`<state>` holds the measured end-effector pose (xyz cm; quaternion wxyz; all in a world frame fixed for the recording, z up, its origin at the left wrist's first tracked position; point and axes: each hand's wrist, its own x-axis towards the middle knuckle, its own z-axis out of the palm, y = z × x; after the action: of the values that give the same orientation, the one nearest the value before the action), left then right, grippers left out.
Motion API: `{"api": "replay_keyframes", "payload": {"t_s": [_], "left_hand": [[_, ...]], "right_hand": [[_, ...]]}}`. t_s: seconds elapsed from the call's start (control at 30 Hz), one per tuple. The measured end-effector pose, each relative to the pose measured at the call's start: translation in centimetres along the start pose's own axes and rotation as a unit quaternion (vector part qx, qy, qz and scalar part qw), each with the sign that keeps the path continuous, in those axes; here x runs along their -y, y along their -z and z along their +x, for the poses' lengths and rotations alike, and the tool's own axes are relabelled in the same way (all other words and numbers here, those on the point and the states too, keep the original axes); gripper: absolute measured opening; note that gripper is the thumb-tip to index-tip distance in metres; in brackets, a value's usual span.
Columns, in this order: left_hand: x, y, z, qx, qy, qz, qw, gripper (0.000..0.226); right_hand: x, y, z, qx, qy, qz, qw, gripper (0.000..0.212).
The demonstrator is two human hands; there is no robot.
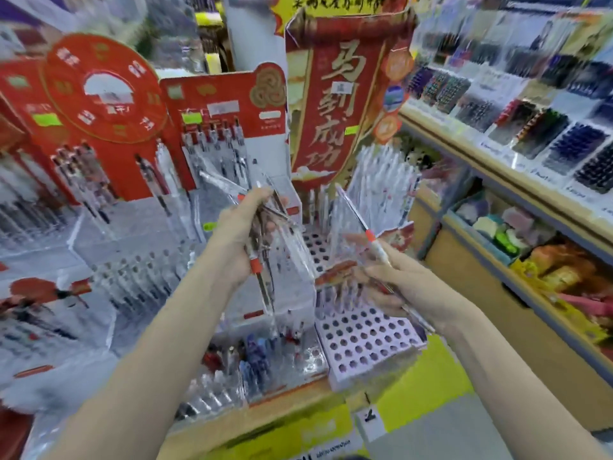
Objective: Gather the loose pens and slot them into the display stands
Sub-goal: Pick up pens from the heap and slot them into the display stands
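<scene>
Nearest, bottom centre: a yellow shelf edge (408, 406) with a small label card, too blurred to read. Just above it, a pale lilac stand (368, 340) pierced with rows of round holes, most holes bare, a few pens upright along its far rows. To its left, a clear acrylic stand (265, 363) crowded with upright pens, dark blue and red caps showing.

Above these, both forearms reaching in. Left hand (245, 240) curled round a bundle of pens (265, 227), clear barrels with orange-red bands, splayed in several directions, tips poking out above and below the fist. Right hand (398, 280) pinching a single pen (371, 239) between thumb and fingers, clear barrel, orange-red band, slanting up and left above the lilac stand; possibly a second barrel under the palm, hard to tell.

Behind, a second holed stand (315, 247), partly hidden by clear packaging and the hands. Further back, red cardboard displays (106, 91) and a red scroll-shaped sign (335, 104) with gold characters. Right, wooden shelving (497, 293) holding boxed pens and coloured erasers, smeared by blur and cut off at the frame edge.
</scene>
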<state>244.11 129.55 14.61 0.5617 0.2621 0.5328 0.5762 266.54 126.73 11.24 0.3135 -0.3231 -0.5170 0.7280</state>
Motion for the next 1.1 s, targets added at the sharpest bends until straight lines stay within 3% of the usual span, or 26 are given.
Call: {"api": "replay_keyframes", "payload": {"t_s": [0.07,0.2,0.3,0.4,0.47,0.6,0.7,0.8,0.87,0.97,1.03,1.1], "left_hand": [[0.5,-0.8,-0.6,0.016,0.01,-0.01,1.0,0.019],[1.7,-2.3,-1.5,0.04,0.037,-0.049,0.997,0.017],[1.8,-2.7,-1.8,0.036,0.048,-0.027,0.998,0.015],[1.9,-2.7,-2.1,0.016,0.024,0.068,0.997,0.02],[1.7,-2.8,-2.4,-0.018,0.011,0.138,0.99,0.035],[0.9,-2.9,-2.6,-0.061,-0.016,0.177,0.982,0.027],[0.9,-2.7,-2.9,-0.059,-0.033,0.189,0.98,0.024],[1.4,-2.4,-3.0,-0.088,-0.034,0.159,0.983,0.039],[1.3,-1.8,-2.8,-0.106,-0.029,0.105,0.988,0.043],[0.7,-0.7,-2.6,-0.086,-0.031,0.017,0.996,0.015],[0.7,-0.4,-2.7,-0.074,-0.026,-0.005,0.997,0.015],[0.9,-0.5,-2.9,-0.067,-0.011,-0.022,0.997,0.016]], "right_hand": [[0.4,1.0,0.5,0.024,0.009,0.064,0.998,0.046],[1.4,1.3,1.0,0.032,-0.027,-0.039,0.998,0.034],[2.0,0.9,1.2,0.037,-0.051,0.0,0.998,0.03],[2.3,0.7,1.7,0.043,-0.077,-0.075,0.993,0.032],[2.4,0.7,2.2,0.066,-0.093,-0.14,0.984,0.03],[2.9,0.3,2.6,0.147,-0.096,-0.241,0.954,0.029],[3.4,-0.4,3.0,0.176,-0.052,-0.406,0.895,0.031],[2.9,-0.6,3.3,0.191,0.006,-0.458,0.868,0.034],[2.5,0.2,3.2,0.18,0.012,-0.414,0.892,0.025],[1.8,1.9,2.2,0.085,0.018,-0.215,0.973,0.034],[1.8,2.2,1.7,0.008,0.096,-0.162,0.982,0.022],[2.0,1.4,1.6,-0.004,0.164,-0.199,0.966,0.021]]}}
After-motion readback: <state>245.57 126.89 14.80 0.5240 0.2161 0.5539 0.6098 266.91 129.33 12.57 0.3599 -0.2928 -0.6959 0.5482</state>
